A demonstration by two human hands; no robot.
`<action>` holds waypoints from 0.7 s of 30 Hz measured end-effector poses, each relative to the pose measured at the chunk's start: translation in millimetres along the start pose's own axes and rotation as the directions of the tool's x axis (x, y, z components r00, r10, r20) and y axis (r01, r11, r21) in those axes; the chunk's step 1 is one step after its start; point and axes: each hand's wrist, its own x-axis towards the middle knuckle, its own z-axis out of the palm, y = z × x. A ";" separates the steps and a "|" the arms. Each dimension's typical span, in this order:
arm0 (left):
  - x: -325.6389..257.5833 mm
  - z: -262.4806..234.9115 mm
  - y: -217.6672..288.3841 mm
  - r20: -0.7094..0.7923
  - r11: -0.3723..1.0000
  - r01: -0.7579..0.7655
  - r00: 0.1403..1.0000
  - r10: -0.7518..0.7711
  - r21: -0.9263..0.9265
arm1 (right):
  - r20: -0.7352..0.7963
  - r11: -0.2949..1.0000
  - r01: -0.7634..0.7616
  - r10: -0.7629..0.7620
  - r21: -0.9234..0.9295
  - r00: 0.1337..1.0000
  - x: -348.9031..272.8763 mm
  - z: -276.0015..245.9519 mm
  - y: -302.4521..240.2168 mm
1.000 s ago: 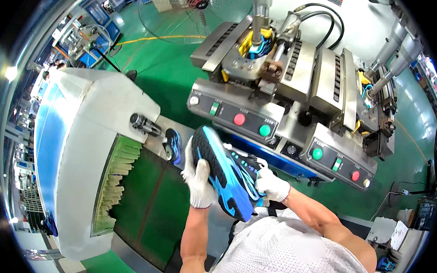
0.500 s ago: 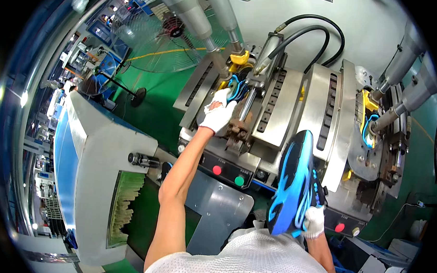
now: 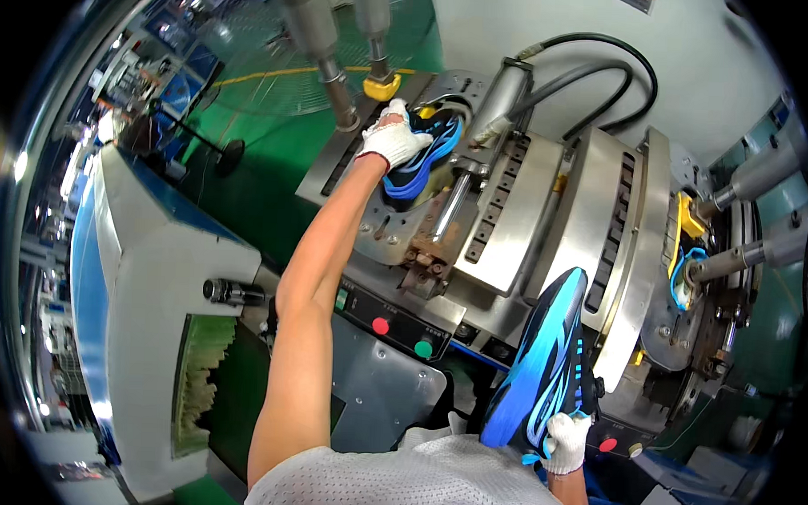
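My left hand [image 3: 394, 142], in a white knit glove, reaches to the left station of a metal press. Its fingers and thumb are closed over the side of a black-and-blue sneaker [image 3: 435, 165], which sits at a slant above the metal plate [image 3: 387, 238]; whether it touches the plate is hidden. Near my body, my right hand [image 3: 566, 442], also gloved, grips another blue-and-black sneaker [image 3: 534, 355] around its heel end. That shoe is tilted with the toe up and its sole facing left.
Raised rods with a yellow pad [image 3: 382, 86] stand beside the left station. At the right station, rods and a yellow clamp [image 3: 687, 216] surround a blue-edged piece [image 3: 685, 276]. Steel covers [image 3: 503, 229] fill the middle. Red [image 3: 381, 326] and green buttons line the front panel.
The left rods and yellow pad have moved up and away from the left shoe. My left hand has closed over that shoe, now more exposed. The right-hand shoe has shifted slightly lower.
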 end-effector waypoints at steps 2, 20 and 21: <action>-50.0 -39.0 -17.1 -0.145 0.996 -0.030 0.989 0.018 -0.081 | -0.080 0.992 -0.040 0.031 -0.118 0.996 4.8 15.6 9.8; -612.4 20.3 -244.9 -0.213 0.589 0.750 0.549 -0.808 -0.300 | 0.158 0.073 0.200 -0.381 -0.977 0.911 473.2 299.3 -45.7; -627.3 20.4 -245.6 -0.175 0.511 0.796 0.480 -0.860 -0.325 | 0.166 -0.247 0.045 -0.494 -0.968 0.853 499.0 292.8 -35.1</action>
